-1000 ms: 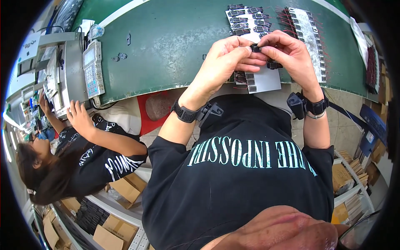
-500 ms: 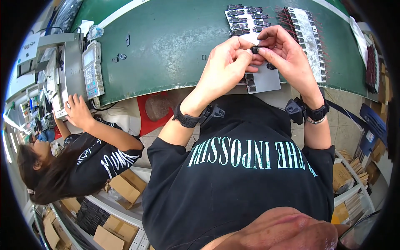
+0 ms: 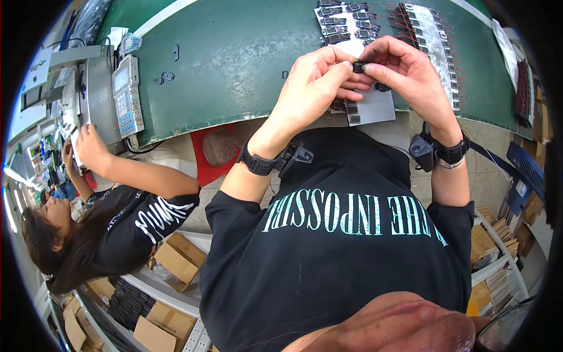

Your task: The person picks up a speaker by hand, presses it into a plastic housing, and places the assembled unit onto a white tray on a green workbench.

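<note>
Black wrist-worn devices (image 3: 299, 155) sit on both forearms. Above the near edge of the green workbench (image 3: 234, 76), the left hand (image 3: 319, 84) and right hand (image 3: 409, 73) meet, pinching a small black rectangular part (image 3: 359, 67) between thumbs and fingers. Below, they hide the middle of a white sheet (image 3: 377, 108) bearing black modules (image 3: 337, 29). To its right lies a pale strip (image 3: 433, 56) of modules with red wires. Farther left are loose black pieces (image 3: 168, 76), a grey keypad unit (image 3: 126, 97) and a co-worker's hand (image 3: 92, 148).
</note>
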The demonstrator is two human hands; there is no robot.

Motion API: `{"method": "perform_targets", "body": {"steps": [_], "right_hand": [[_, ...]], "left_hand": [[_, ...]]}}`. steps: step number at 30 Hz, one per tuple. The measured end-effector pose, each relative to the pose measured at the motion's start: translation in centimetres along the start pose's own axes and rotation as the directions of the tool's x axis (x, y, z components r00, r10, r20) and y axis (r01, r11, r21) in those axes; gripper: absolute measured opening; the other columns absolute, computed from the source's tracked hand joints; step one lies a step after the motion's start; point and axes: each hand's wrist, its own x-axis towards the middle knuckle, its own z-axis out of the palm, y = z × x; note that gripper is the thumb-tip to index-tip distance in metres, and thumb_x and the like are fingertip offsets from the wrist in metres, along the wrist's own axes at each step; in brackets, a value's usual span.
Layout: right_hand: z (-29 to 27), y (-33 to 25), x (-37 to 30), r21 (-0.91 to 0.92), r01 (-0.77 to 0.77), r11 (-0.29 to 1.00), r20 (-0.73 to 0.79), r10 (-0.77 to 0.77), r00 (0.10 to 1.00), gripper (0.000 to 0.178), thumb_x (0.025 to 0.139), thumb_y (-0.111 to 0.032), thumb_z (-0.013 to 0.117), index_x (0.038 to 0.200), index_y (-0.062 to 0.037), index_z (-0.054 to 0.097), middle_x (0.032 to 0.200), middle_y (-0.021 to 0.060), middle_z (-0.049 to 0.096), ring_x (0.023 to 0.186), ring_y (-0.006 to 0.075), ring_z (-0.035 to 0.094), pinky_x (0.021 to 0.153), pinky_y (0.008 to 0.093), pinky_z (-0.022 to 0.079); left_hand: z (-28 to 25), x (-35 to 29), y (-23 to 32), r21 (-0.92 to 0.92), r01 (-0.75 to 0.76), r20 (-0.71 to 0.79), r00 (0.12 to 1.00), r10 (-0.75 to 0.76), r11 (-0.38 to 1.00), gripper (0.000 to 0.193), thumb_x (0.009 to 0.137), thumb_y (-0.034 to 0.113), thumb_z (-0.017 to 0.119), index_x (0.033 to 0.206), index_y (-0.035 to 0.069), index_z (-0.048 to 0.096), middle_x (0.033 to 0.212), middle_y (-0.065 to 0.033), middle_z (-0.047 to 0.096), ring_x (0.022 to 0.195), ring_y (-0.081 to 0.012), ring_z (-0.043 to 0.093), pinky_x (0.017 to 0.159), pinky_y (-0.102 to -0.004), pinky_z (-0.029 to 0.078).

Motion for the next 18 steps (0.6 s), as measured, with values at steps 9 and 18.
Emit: {"method": "perform_targets", "body": {"steps": [9, 18], "right_hand": [[2.2, 2.6, -3.6, 0.041, 0.123, 0.992, -0.125, -0.117, 0.985, 0.015, 0.094, -0.001, 0.061, 0.11, 0.0001, 0.06, 0.101, 0.0009, 0.061, 0.095, 0.0068, 0.059, 0.086, 0.0227, 0.05], [5.6, 1.1, -6.9, -0.34, 0.05, 0.939, -0.237, -0.137, 0.962, 0.014, 0.09, 0.002, 0.063, 0.104, 0.0009, 0.062, 0.095, 0.0041, 0.064, 0.088, 0.0104, 0.064, 0.079, 0.0248, 0.052]], "left_hand": [[1.5, -1.9, -3.1, 0.122, -0.075, 0.002, 0.997, 0.076, 0.99, 0.019, 0.1, 0.009, 0.051, 0.108, -0.006, 0.058, 0.094, -0.0154, 0.071, 0.089, -0.0215, 0.072, 0.077, -0.031, 0.06], [3.0, -5.7, -5.3, 0.713, -0.311, -0.042, 0.875, 0.481, 0.628, 0.008, 0.092, 0.008, 0.063, 0.097, 0.002, 0.066, 0.078, -0.0107, 0.072, 0.067, -0.0207, 0.072, 0.062, -0.0289, 0.056]]}}
